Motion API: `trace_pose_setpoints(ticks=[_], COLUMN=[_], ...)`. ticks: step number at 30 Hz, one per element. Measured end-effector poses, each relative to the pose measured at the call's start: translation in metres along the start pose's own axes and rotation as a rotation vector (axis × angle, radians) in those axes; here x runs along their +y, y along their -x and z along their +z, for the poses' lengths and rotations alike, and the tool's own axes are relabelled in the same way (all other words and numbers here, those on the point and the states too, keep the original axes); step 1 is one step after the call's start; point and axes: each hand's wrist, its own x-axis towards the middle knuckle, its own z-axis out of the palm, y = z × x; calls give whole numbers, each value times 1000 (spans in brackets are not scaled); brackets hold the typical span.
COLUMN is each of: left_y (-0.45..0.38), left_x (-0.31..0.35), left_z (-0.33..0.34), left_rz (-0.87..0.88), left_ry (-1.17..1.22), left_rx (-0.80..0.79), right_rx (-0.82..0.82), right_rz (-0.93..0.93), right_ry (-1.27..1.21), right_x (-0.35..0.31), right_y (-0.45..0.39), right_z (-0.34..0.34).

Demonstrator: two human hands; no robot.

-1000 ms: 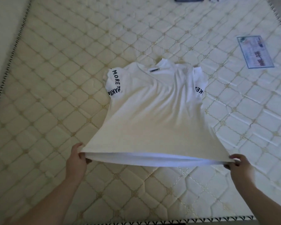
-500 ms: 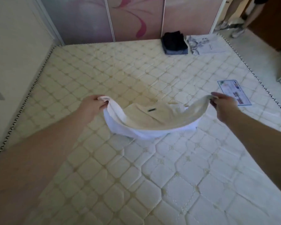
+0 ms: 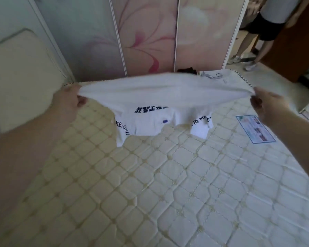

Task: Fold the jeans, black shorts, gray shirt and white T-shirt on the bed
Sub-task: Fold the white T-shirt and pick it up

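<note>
From the head camera, the white T-shirt (image 3: 168, 97) hung stretched across the middle of the frame, held up above the bed (image 3: 168, 193) by its hem. The left hand (image 3: 66, 104) in the left centre had its grip closed on one end of the hem, fingers curled under the cloth. The right hand (image 3: 269, 106) in the right centre pinched the other end, likewise closed on the fabric. Between them the hem ran in a taut, slightly sagging band. The body of the shirt hung below it with its printed side facing the camera, the dark lettering upside down, and both sleeves dangled at the lower edge. Whether the sleeves touched the quilted mattress I could not tell.

A printed paper label (image 3: 255, 129) lay flat on the mattress in the right centre of the frame, just below the right hand. Just above the shirt's upper edge a bit of dark folded clothing (image 3: 186, 70) showed at the far end of the bed, mostly hidden, and beside it to the right a gray shirt (image 3: 211, 75) lay flat. Behind the bed stood sliding wardrobe doors (image 3: 146, 36) with a pink flower pattern. In the upper right corner another person's legs (image 3: 253, 43) stood on the floor beside the bed.
</note>
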Motion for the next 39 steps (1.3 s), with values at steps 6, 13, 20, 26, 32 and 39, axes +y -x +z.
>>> trace_pose_setpoints(ticks=[6, 13, 20, 26, 32, 39], left_y=[54, 149, 226, 269, 303, 331], left_x=[-168, -353, -449, -483, -505, -521], left_z=[-59, -125, -182, -210, -235, -261], left_rz=[-272, -550, -782, -845, -909, -933], left_ry=[-69, -239, -354, -382, -470, -559], left_rx=[-2, 49, 56, 110, 90, 60], right_rx=[21, 152, 210, 187, 139, 58], right_rz=[173, 436, 591, 589, 635, 682], right_ry=[232, 507, 773, 992, 1095, 1312], right_x=[135, 280, 360, 381, 389, 395], right_y=[5, 48, 92, 124, 159, 188], right_z=[-106, -229, -330, -379, -410, -442])
